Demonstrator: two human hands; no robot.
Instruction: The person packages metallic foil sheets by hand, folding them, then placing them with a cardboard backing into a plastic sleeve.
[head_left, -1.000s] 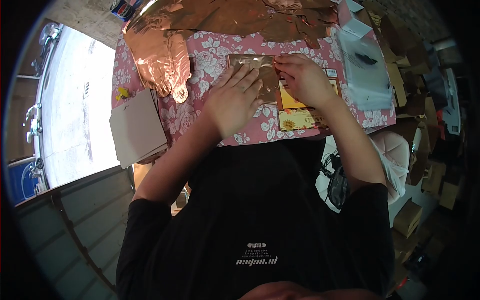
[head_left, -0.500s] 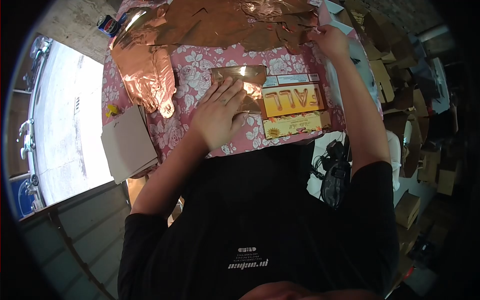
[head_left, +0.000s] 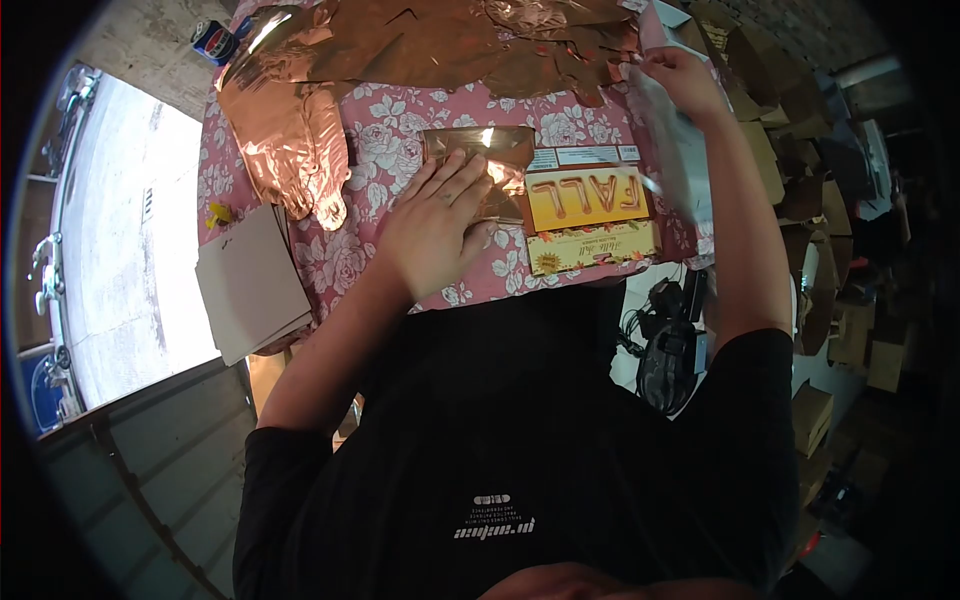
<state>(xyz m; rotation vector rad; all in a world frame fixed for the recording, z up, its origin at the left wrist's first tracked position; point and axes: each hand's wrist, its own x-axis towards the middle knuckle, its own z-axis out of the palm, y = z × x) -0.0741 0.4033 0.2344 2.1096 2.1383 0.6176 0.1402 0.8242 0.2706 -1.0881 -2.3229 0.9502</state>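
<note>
My left hand lies flat with its fingers spread over a folded copper foil piece on the flowered tablecloth. To the right of the foil is a yellow card with FALL in balloon letters. At the upper right, my right hand has its fingers closed at the edge of a clear plastic bag; what the fingertips pinch is too small to make out. Large copper foil sheets stretch across the far side of the cloth.
Stacked grey cardboard sheets rest at the table's left edge, near a small yellow item. A blue can stands at the far left corner. Cardboard boxes crowd the right side. A black bag is below the table edge.
My right hand has shifted slightly right and down, and the clear plastic beside it has changed shape. My left hand stays on the folded foil.
</note>
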